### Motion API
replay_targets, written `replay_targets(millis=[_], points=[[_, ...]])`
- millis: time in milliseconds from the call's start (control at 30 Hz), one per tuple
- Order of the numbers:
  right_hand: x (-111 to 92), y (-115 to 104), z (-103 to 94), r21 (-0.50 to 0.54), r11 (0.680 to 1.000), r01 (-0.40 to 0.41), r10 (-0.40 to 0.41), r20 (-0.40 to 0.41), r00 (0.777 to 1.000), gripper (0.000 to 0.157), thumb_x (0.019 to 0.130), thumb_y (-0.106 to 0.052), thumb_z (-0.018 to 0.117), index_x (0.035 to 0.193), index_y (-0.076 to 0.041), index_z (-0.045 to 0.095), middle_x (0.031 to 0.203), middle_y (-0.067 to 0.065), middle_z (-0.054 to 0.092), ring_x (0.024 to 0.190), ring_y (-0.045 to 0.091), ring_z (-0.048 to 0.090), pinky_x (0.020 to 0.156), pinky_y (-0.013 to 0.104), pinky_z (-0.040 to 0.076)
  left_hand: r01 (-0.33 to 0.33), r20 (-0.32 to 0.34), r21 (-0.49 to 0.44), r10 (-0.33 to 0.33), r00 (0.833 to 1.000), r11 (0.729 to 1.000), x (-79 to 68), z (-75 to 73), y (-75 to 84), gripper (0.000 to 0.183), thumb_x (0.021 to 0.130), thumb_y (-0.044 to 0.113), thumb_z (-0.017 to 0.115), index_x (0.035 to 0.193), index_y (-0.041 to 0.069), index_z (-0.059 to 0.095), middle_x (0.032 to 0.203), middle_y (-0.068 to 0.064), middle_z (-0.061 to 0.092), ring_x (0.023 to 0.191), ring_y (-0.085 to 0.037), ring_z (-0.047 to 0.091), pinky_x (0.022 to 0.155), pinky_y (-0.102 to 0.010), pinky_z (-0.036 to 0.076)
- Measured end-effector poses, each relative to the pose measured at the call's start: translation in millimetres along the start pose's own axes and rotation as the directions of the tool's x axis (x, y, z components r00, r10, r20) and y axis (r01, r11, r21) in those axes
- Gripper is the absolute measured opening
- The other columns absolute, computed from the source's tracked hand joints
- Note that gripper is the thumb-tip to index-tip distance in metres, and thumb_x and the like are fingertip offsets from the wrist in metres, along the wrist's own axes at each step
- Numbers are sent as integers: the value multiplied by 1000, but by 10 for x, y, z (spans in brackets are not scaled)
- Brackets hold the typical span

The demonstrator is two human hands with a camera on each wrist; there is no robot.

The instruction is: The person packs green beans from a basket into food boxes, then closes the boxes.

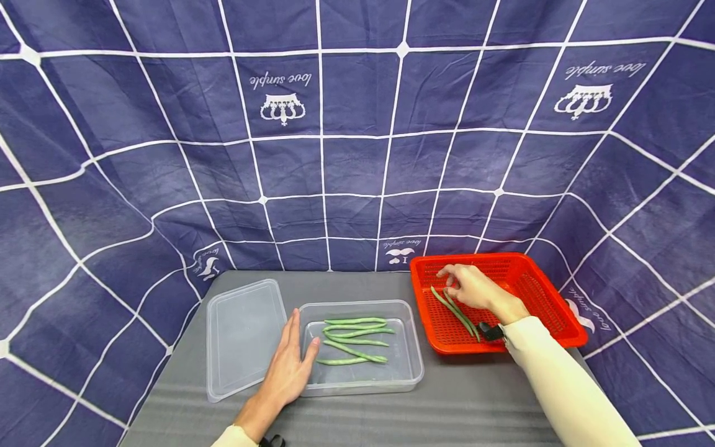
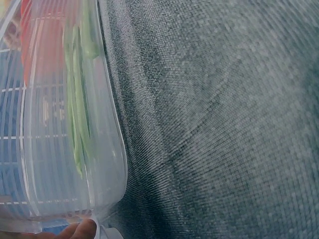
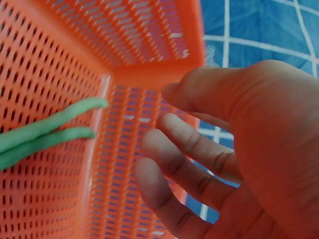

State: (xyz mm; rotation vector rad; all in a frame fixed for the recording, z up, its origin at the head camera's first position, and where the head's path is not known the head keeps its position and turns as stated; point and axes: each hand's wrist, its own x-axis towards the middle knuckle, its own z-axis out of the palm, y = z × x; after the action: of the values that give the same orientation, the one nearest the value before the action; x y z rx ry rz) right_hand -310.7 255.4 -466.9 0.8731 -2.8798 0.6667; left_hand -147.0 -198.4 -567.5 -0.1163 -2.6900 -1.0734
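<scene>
My left hand (image 1: 290, 363) rests with fairly straight fingers along the left wall of a clear plastic container (image 1: 416, 347). Several green beans (image 1: 357, 341) lie in that container, mostly crosswise; the left wrist view shows beans (image 2: 77, 99) through its wall, with fingertips at the near end. Over the red plastic basket (image 1: 558, 298) hovers my right hand (image 1: 472, 287), its fingers loosely bent and holding nothing. Two green beans (image 3: 45, 129) lie side by side on the basket floor, apart from the fingertips in the right wrist view.
A translucent lid (image 1: 246, 338) lies flat on the grey table (image 1: 458, 403), left of the container. Behind and at both sides hangs a blue cloth (image 1: 357, 161) with white grid lines. The basket stands at the right, close to the cloth.
</scene>
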Motion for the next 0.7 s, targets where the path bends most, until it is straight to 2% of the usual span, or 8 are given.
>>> replay_targets(millis=[233,433,567,633,700], points=[[-24,194,10,46,998,-49,45,81,996,40,92,6,84,132,5,77,89,1,79,80,11,69,79,31,57,31,40,-3,-31,999,1000,6,-7,1,88,122,41,59,186,0,15,192,-27,26,175,-51,37,139,-68,36],[-12,321,37,68,992,-107,93,179,980,48,91,3,89,137,4,75,93,5,77,85,18,69,80,32,57,26,38,4,-26,999,1000,-3,-12,2,87,122,40,59,186,0,16,191,-28,29,174,-51,39,139,-68,38],[31,683,195,109,990,-86,60,226,972,52,90,-4,91,139,-2,75,91,5,77,77,19,71,75,34,60,14,29,8,-14,999,1000,-9,-15,8,86,122,41,58,185,-2,18,190,-30,30,172,-53,41,138,-68,39],[59,921,323,139,988,-60,24,244,970,53,91,-8,92,141,-6,74,90,4,77,69,16,70,67,31,60,14,27,8,-14,1000,1000,-7,-16,8,86,122,40,58,185,-2,17,190,-29,31,172,-52,41,138,-68,39],[78,1014,376,152,985,-79,35,277,960,55,91,-11,94,142,-8,74,89,2,79,67,13,71,63,30,60,16,27,5,-16,1000,1000,-4,-16,8,87,122,40,58,185,-1,17,190,-29,30,173,-52,40,138,-68,39]])
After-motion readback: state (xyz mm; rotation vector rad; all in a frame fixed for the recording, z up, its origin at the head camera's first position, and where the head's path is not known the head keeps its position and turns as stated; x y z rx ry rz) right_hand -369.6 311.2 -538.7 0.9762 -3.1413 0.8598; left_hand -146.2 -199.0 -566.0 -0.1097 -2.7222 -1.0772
